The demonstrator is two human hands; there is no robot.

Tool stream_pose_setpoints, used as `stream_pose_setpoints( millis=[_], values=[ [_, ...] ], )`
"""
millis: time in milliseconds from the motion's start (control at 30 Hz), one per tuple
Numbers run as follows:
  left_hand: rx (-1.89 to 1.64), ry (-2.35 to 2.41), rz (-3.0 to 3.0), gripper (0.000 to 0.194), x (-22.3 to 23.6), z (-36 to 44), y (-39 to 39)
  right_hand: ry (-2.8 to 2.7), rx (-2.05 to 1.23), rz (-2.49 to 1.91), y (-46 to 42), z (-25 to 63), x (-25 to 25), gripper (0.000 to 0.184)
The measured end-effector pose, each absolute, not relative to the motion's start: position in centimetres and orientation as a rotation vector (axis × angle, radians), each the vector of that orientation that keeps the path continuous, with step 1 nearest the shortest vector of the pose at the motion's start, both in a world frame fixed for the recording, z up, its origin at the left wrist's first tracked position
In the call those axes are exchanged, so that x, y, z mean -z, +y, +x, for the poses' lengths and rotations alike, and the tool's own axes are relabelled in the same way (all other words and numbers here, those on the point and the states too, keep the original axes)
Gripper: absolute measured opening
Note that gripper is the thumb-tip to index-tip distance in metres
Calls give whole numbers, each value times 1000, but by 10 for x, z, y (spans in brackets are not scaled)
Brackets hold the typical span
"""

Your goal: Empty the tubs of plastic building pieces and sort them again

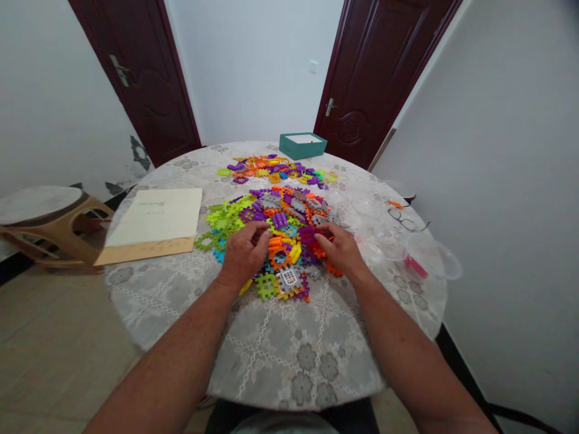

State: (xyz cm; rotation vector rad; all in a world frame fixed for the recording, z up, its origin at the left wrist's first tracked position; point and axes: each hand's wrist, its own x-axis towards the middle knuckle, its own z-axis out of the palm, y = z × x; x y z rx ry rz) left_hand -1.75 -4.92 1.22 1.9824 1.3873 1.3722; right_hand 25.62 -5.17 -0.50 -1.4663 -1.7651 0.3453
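Note:
A heap of plastic interlocking building pieces [235,212] in green, purple, orange, grey, yellow and blue lies before me. My left hand [246,254] is over its near left part, fingers curled and thumb close to the forefinger; anything between them is too hidden to name. On the other side, my right hand [340,248] pinches a purple building piece [307,235] between thumb and fingers. A grey square piece with a white lattice [288,276] and a green square piece [266,286] lie at the heap's near edge.
A smaller heap of pieces [271,169] lies farther back, near a teal box [302,146]. Paper on a brown board [154,217] is at left. To the right are glasses [408,224] and a clear plastic tub [446,260]. A stool [54,223] stands left of the round table [289,361].

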Motion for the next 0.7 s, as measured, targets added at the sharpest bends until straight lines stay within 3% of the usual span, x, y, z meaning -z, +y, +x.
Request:
stream_pose_setpoints(
  millis=[233,433,700],
  values=[
    [-1313,1351,1991,23,-9,-16,-49,-1545,-307,-1482,-49,254,7,29],
    [-1280,1293,1948,23,-8,-14,-49,-1497,-64,-1525,-50,258,0,25],
    [-1264,1255,1950,23,-10,-13,-51,-1565,-56,-1483,-50,255,3,22]
  ],
)
